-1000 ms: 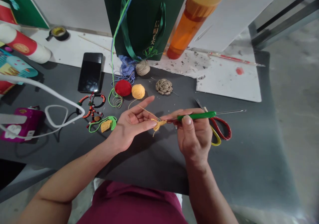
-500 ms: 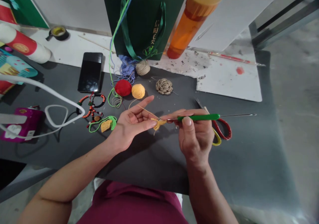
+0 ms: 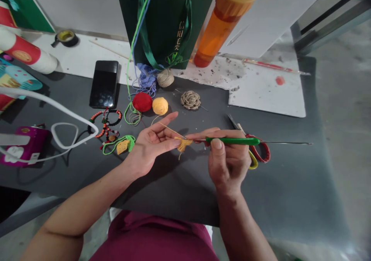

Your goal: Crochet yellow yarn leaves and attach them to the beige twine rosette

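My right hand grips a green-handled crochet hook, with the long metal shaft pointing right over a pair of red-and-yellow-handled scissors. The hook's inner end meets a small yellow crochet piece, held at the fingertips of my left hand. A thin yellow yarn runs across those fingers toward a yellow yarn ball. That ball sits beyond my left hand, next to a red yarn ball.
A dark grey mat holds a black phone, a coiled tan flower, beaded cords and a white cable. Behind stand a green gift bag and an orange bottle.
The crochet hook has shifted right and levelled out, its metal tip now reaching farther right. My left hand has barely moved, and the view has tilted slightly.
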